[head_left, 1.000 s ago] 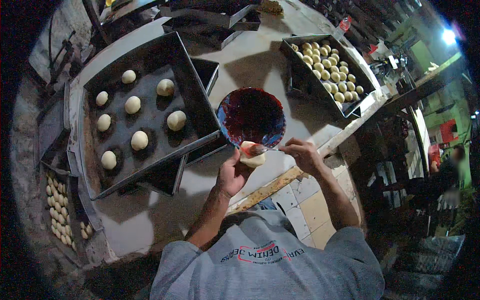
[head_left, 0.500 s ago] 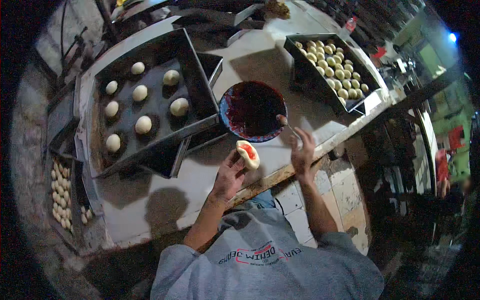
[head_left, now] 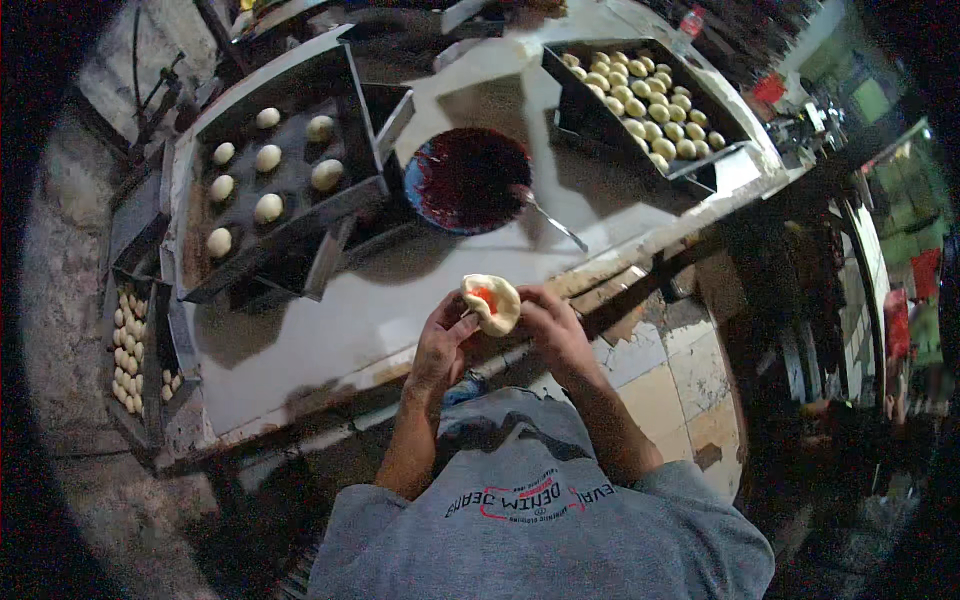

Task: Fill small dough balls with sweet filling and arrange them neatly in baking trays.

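A round of pale dough [head_left: 504, 311] with red filling in its hollow is cupped in my left hand [head_left: 437, 348], above the near edge of the table. At the dough's right edge, my right hand [head_left: 560, 335] has its fingers curled against the rim; the fingertips are partly hidden. The top of the dough gapes, and the red shows through. Beyond my hands stands a blue bowl [head_left: 414, 196] of dark red filling. A metal spoon [head_left: 556, 225] leans in it, its handle resting over the right rim toward the table.
At the left, a deep dark tray [head_left: 262, 243] holds several spaced dough balls. Another tray [head_left: 585, 112] on the far right is packed with dough balls in rows. Lower left, a narrower tray [head_left: 152, 385] contains more small ones. The pale tabletop [head_left: 385, 305] ends just before me.
My right hand has let go of the spoon, now left in the bowl, and has come left to the dough. The dough's sides are drawn further up around the filling. The view has shifted.
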Motion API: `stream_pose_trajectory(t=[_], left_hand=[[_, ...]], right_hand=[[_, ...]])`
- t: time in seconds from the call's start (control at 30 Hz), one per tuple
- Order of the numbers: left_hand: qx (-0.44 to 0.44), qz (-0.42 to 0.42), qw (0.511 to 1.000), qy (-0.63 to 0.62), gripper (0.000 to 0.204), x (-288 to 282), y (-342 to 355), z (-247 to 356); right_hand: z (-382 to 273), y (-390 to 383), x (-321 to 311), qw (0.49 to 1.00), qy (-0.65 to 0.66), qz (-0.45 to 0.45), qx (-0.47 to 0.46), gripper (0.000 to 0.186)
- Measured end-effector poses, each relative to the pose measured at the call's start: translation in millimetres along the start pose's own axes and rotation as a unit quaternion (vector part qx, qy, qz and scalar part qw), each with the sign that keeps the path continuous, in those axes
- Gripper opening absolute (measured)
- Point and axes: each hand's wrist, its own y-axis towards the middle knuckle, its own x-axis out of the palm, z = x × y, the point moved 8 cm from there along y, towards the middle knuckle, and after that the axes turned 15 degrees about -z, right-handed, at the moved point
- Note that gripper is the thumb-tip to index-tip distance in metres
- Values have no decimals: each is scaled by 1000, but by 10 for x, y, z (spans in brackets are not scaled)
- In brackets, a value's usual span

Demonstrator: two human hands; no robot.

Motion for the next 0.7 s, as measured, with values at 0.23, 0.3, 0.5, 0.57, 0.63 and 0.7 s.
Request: stream_pose_trajectory(t=[0.23, 0.3, 0.5, 0.57, 0.63, 0.7], left_hand=[[5, 108, 949, 296, 25, 256, -205, -433], [-33, 109, 934, 338, 27, 356, -265, -454], [-105, -44, 933, 342, 41, 608, -538, -651], [-124, -38, 932, 337, 41, 573, -610, -622], [-87, 49, 969, 228, 42, 450, -719, -590], [-36, 81, 967, 238, 41, 259, -808, -633]], right_hand=[[-117, -772, 34, 905, -414, 32, -94, 49], [-57, -839, -66, 902, -422, 10, -95, 45], [253, -818, -269, 971, -237, -18, 24, 24], [231, -788, -172, 952, -303, -34, 36, 21], [419, -810, -198, 973, -214, 24, 81, 19], [381, -763, 39, 963, -259, 31, 60, 20]])
